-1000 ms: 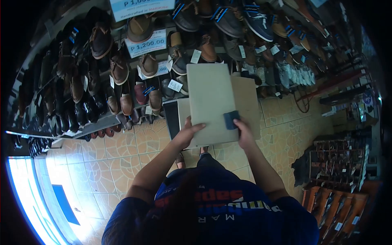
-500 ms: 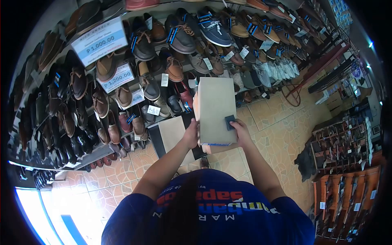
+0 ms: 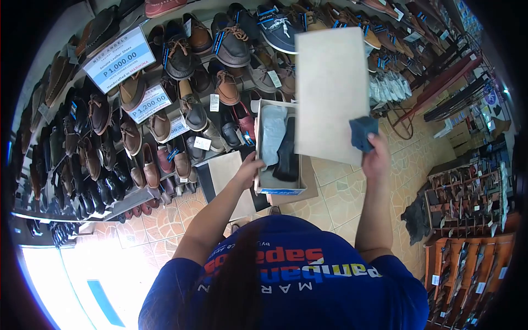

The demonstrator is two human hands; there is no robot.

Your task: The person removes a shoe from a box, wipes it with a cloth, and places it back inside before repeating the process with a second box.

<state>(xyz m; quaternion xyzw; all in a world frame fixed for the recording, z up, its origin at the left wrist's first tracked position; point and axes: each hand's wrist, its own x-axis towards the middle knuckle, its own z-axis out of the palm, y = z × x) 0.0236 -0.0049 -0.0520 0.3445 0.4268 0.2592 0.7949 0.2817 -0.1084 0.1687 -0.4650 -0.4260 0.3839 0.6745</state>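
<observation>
My left hand (image 3: 248, 168) grips the left edge of an open beige shoebox (image 3: 281, 190). Inside it lie a black shoe (image 3: 287, 151) and pale wrapping paper (image 3: 273, 135). My right hand (image 3: 376, 157) is raised to the right, pinching the box's flat beige lid (image 3: 331, 91) together with a small dark blue cloth (image 3: 363, 133). The lid is lifted clear of the box and tilted up in front of the shoe shelves.
A wall rack full of leather shoes (image 3: 165, 99) with price signs (image 3: 120, 59) fills the left and top. A second box with its lid (image 3: 228, 176) sits below the open one. Tiled floor (image 3: 341, 203) lies below; wooden display stands (image 3: 467, 220) are at the right.
The lid was resting closed on the box under both hands. My right hand has lifted it up and to the right, exposing the shoe and paper inside. The view has also shifted.
</observation>
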